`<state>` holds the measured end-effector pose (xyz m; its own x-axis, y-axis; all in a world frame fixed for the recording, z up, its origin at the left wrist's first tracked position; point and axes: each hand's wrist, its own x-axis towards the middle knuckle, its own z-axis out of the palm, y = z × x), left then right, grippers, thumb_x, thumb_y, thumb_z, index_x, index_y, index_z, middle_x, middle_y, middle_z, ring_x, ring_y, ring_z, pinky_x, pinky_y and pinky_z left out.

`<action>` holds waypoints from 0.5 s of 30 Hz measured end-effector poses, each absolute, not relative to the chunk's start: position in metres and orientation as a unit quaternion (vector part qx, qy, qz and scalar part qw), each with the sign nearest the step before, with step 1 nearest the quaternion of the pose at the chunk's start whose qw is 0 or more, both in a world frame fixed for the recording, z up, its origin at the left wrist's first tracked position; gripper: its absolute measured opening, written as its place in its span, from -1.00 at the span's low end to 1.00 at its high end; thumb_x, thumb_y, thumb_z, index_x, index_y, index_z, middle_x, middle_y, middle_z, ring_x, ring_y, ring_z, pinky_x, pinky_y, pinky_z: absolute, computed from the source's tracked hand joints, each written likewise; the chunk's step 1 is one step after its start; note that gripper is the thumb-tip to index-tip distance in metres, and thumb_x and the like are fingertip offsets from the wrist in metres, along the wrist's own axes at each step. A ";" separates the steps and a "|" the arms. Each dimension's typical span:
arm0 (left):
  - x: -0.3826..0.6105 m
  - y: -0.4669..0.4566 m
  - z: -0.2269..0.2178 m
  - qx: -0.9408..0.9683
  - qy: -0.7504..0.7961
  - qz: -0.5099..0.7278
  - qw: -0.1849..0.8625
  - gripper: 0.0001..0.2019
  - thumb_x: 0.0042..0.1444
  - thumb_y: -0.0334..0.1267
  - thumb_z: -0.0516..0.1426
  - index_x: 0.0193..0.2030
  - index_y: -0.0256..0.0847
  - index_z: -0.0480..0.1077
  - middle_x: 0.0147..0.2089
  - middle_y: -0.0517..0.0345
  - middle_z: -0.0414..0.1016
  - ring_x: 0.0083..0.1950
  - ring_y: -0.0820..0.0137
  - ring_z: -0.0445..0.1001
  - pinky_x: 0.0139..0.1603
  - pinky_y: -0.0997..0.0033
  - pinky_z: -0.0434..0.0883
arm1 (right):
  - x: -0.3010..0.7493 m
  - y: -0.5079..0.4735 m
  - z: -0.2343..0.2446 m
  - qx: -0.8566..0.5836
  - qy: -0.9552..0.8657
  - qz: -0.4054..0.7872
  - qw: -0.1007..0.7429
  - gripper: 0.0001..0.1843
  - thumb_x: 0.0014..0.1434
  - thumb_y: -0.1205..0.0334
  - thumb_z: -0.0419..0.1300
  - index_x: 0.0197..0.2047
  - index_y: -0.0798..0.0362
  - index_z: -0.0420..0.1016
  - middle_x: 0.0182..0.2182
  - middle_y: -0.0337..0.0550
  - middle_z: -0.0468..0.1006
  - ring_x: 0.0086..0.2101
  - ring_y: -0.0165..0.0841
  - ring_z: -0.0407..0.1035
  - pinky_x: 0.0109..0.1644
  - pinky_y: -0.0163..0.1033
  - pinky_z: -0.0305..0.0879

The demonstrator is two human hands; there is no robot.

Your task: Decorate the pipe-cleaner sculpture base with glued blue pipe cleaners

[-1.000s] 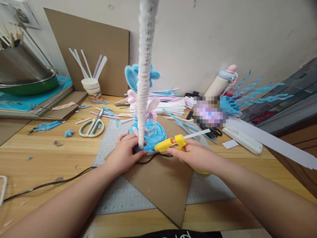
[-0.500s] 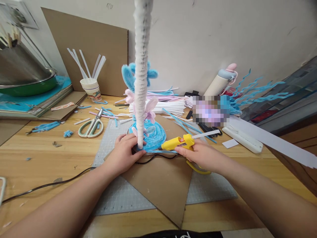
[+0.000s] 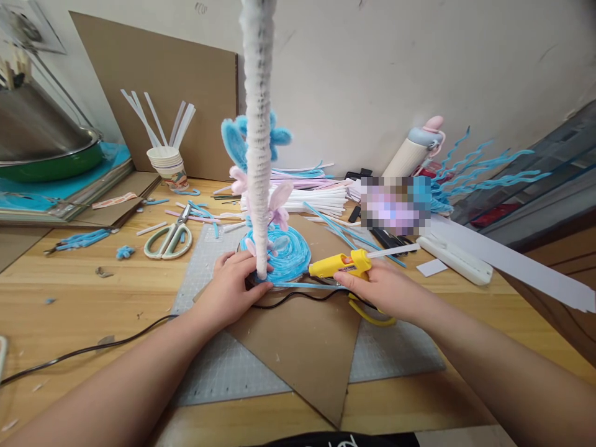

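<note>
My right hand is closed around a yellow hot glue gun with a clear glue stick poking from its back. Its nozzle points left at the edge of a round base coiled with blue pipe cleaner. My left hand grips the base's left edge, thumb in front beside the foot of a tall white wrapped pole. Pink and blue fuzzy shapes show around and behind the pole. A loose blue pipe cleaner runs right from the base's front edge.
Cardboard lies over a grey cutting mat. A black cord crosses the table. Scissors, a paper cup of glue sticks and white pipe cleaners lie beyond; a bottle leans at the right.
The glue gun has shifted slightly right, its nozzle drawing back from the base's front edge. My left hand keeps its hold on the base. The whole view has shifted slightly.
</note>
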<state>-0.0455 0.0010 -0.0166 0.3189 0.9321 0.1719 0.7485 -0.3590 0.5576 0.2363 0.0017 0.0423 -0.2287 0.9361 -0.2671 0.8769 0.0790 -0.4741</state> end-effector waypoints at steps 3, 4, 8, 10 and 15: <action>-0.046 0.001 -0.017 0.789 0.532 0.237 0.194 -0.81 0.08 -0.18 0.21 -0.14 -0.02 0.46 0.03 0.18 0.49 0.14 0.17 0.38 0.26 -0.08 0.03 | 0.236 -0.004 0.041 -0.633 -0.726 0.264 0.044 -0.54 0.21 -0.17 0.02 -0.16 -0.04 0.57 -0.33 -0.12 0.61 -0.28 -0.17 0.48 -0.23 -0.16 0.34; -0.046 0.001 -0.018 0.790 0.532 0.236 0.194 -0.81 0.08 -0.17 0.21 -0.13 -0.02 0.46 0.03 0.18 0.49 0.15 0.17 0.38 0.27 -0.09 0.03 | 0.235 -0.008 0.040 -0.630 -0.733 0.251 0.043 -0.56 0.22 -0.16 0.02 -0.18 -0.04 0.56 -0.35 -0.12 0.61 -0.31 -0.19 0.48 -0.28 -0.18 0.32; -0.047 0.002 -0.020 0.792 0.530 0.236 0.191 -0.80 0.09 -0.15 0.20 -0.12 -0.01 0.46 0.05 0.16 0.49 0.15 0.16 0.38 0.28 -0.10 0.01 | 0.231 -0.023 0.039 -0.579 -0.801 0.137 0.069 -0.66 0.22 -0.10 0.07 -0.25 -0.03 0.50 -0.33 -0.14 0.57 -0.40 -0.26 0.42 -0.37 -0.22 0.23; -0.047 0.002 -0.020 0.791 0.531 0.235 0.192 -0.81 0.10 -0.14 0.19 -0.13 -0.01 0.46 0.05 0.16 0.49 0.15 0.16 0.38 0.28 -0.09 0.02 | 0.234 -0.023 0.041 -0.586 -0.801 0.088 0.079 -0.65 0.21 -0.11 0.08 -0.29 -0.02 0.47 -0.35 -0.12 0.55 -0.41 -0.25 0.41 -0.39 -0.22 0.19; -0.046 0.001 -0.017 0.793 0.531 0.232 0.188 -0.82 0.10 -0.16 0.18 -0.14 -0.01 0.45 0.05 0.21 0.48 0.15 0.16 0.38 0.27 -0.08 0.02 | 0.268 0.007 0.036 -0.715 -0.656 0.204 0.130 -0.56 0.09 -0.21 0.15 -0.33 0.04 0.49 -0.49 -0.11 0.52 -0.47 -0.25 0.40 -0.45 -0.23 0.19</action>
<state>-0.0460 0.0011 -0.0174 0.3283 0.9295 0.1680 0.7546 -0.3651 0.5452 0.2681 0.0067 0.0356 0.0573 0.9910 -0.1213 0.8850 -0.1066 -0.4532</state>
